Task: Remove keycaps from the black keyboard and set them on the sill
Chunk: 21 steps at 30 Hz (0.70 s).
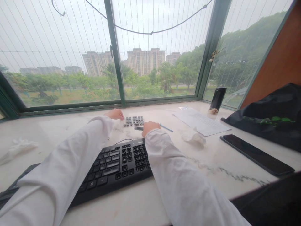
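A black keyboard [110,171] lies slanted under my forearms. Its main letter keys are in place, while the number pad and navigation section at the right show bare switch sockets. Beyond it, the loose keycaps [134,120] stand in neat rows on the marble surface. My right hand [150,126] is closed around a small brush [166,127] with a blue handle; its dark bristles point left, just in front of the rows. My left hand [115,114] is at the rows' left edge, its fingers pinched together. Whatever is between those fingertips is too small to make out.
At the right lie a printed paper sheet [202,121], a crumpled tissue [193,138] and a black phone [256,153]. A dark can [218,99] stands by the window, near a black bag [270,117]. More tissue [17,149] lies far left.
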{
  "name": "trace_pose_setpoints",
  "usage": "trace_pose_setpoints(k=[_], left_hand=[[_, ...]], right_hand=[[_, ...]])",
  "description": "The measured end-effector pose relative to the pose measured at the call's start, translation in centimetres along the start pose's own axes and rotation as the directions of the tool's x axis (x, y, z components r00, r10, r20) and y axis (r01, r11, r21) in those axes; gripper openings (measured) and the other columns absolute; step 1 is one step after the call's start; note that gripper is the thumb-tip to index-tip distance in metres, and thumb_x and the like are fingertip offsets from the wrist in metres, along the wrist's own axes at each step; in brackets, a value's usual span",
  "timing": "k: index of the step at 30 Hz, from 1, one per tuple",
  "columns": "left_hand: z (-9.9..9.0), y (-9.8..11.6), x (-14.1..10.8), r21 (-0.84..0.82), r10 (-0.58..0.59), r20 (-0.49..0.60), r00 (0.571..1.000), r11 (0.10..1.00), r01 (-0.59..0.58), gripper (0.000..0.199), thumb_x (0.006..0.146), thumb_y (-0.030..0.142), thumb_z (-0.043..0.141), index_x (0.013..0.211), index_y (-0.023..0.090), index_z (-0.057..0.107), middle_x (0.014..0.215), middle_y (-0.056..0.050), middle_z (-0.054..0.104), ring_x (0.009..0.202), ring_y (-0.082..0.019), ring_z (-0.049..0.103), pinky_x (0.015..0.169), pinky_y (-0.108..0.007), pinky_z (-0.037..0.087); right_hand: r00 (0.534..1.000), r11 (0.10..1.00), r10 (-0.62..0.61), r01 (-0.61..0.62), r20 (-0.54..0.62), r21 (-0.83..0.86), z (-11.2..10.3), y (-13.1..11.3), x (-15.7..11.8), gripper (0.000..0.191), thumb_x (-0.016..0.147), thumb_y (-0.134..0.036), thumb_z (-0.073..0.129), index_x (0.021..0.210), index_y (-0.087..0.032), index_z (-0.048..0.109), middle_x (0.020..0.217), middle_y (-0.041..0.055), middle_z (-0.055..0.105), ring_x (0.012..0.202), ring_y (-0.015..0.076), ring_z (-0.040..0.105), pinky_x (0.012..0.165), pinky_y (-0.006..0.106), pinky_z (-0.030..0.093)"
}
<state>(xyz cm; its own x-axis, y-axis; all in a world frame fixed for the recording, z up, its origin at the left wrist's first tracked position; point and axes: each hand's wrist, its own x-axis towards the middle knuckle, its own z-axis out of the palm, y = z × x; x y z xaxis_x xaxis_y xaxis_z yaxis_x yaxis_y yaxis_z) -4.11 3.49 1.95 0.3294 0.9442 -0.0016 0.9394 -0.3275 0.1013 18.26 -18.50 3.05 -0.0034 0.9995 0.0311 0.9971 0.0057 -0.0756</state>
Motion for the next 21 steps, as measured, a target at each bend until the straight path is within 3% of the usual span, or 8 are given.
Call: trace_pose_setpoints(k=[15,21], left_hand=[[-0.2,0.5,-0.1,0.025,-0.007,0.004,1.0,1.0,0.007,0.035,0.061,0.041,0.074,0.092,0.025,0.075,0.094,-0.003,0.073,0.08,-0.016,0.066,0.069,-0.018,0.048],[-2.0,1.0,-1.7,0.013,-0.012,-0.036,0.999,1.0,0.012,0.04,0.059,0.044,0.076,0.094,0.023,0.075,0.094,-0.005,0.073,0.079,-0.017,0.066,0.073,-0.02,0.048]], right_hand=[[1.0,1.0,-0.004,0.004,-0.003,0.001,0.1,0.0,0.1,0.032,0.076,-0.024,0.061,0.108,-0.018,0.066,0.107,0.016,0.066,0.101,0.0257,0.062,0.08,0.035,0.047],[0.999,0.999,-0.018,0.019,-0.05,0.027,-0.3,-0.2,-0.1,0.028,0.077,-0.024,0.059,0.103,-0.016,0.067,0.104,0.0161,0.066,0.097,0.0253,0.062,0.079,0.034,0.047]])
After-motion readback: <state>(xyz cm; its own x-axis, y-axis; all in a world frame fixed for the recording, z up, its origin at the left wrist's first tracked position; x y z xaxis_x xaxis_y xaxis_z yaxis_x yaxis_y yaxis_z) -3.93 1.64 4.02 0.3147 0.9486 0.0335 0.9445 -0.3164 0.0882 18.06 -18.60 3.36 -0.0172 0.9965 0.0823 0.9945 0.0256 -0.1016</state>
